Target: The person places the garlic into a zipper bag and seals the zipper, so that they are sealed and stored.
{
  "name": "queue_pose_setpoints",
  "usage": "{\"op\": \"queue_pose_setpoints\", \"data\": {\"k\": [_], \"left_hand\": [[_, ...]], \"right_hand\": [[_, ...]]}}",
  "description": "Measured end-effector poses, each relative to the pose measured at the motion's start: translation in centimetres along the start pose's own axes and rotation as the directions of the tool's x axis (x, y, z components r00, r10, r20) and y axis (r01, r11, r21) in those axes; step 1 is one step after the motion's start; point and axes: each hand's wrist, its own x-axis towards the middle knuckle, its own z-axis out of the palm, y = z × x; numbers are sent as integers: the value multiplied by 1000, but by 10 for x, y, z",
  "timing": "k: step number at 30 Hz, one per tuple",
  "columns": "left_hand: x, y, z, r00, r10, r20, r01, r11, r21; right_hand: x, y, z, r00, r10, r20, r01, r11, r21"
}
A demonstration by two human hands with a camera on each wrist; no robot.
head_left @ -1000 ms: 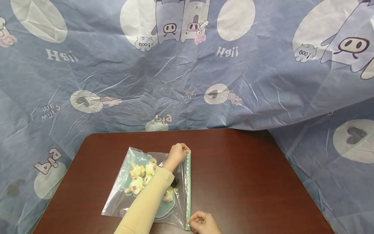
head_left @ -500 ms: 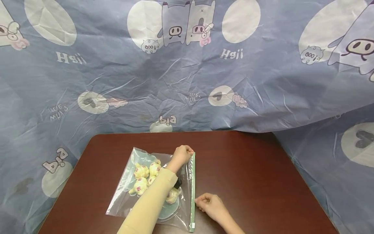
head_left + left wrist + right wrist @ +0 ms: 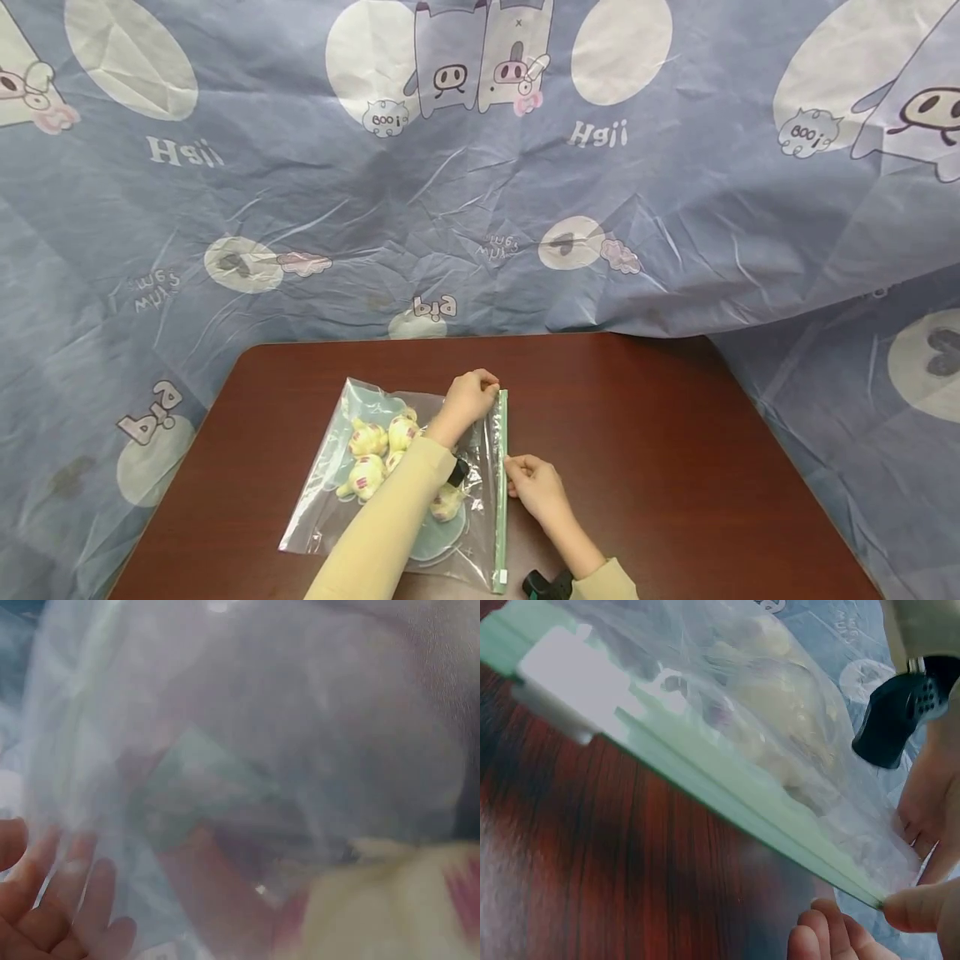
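Observation:
A clear zip bag (image 3: 322, 521) lies on the table, with a green zip strip (image 3: 501, 500) along its right side. Several pale garlic bulbs (image 3: 367, 475) with pink-purple marks show inside it, along with a bluish rounded shape. My left hand (image 3: 469, 397) pinches the strip's far end, its forearm crossing over the bag. About midway along the strip, my right hand (image 3: 536, 487) grips the edge; in the right wrist view its thumb (image 3: 919, 906) presses on the green strip. A white slider (image 3: 576, 679) sits at the strip's near end. Hazy plastic fills most of the left wrist view.
The dark red-brown table (image 3: 645, 467) extends to the right of the bag. Behind it hangs a blue cartoon-print cloth (image 3: 465, 192). A black wrist camera (image 3: 547, 585) is on my right wrist, and another (image 3: 900, 712) on the left.
My right hand has moved away from me along the strip, from its near end by the slider to about the middle. The left hand stays at the far end. The head view shifted slightly.

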Motion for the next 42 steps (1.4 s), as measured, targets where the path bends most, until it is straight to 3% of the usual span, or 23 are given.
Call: {"op": "queue_pose_setpoints", "data": {"k": [5, 10, 13, 17, 21, 25, 28, 31, 36, 42], "left_hand": [[-13, -6, -24, 995, 43, -88, -45, 999, -21], [-34, -20, -57, 981, 39, -191, -51, 997, -59], [-48, -32, -75, 978, 0, -207, -20, 995, -96], [-63, -48, -90, 981, -51, -185, 30, 993, -115], [-74, -64, -98, 974, -102, -203, 87, 993, -83], [-86, -82, -105, 956, -149, -254, 146, 989, -32], [-96, -99, -109, 948, -187, -258, 193, 981, -3], [-106, -117, -113, 938, -255, -233, 262, 965, 3], [-118, -144, -114, 912, -372, -175, 377, 926, -2], [-125, -161, -108, 905, -405, -129, 408, 913, -2]], "right_hand": [[1, 1, 4, 1000, 13, -22, -13, 1000, -3], [-1, 2, 5, 999, 15, -41, -14, 1000, 12], [-1, 1, 6, 999, -1, -44, 2, 1000, 21], [-1, 2, 7, 999, -3, -54, 4, 1000, 18], [-1, 4, 7, 997, -4, -71, 3, 1000, -4], [0, 5, 7, 996, -4, -86, 2, 1000, -26], [2, 5, 6, 996, -4, -85, 0, 999, -44], [3, 5, 4, 996, -25, -85, 18, 997, -81], [8, 6, -4, 995, -44, -85, 32, 990, -137], [13, 9, -13, 997, -30, -71, 17, 984, -175]]}}
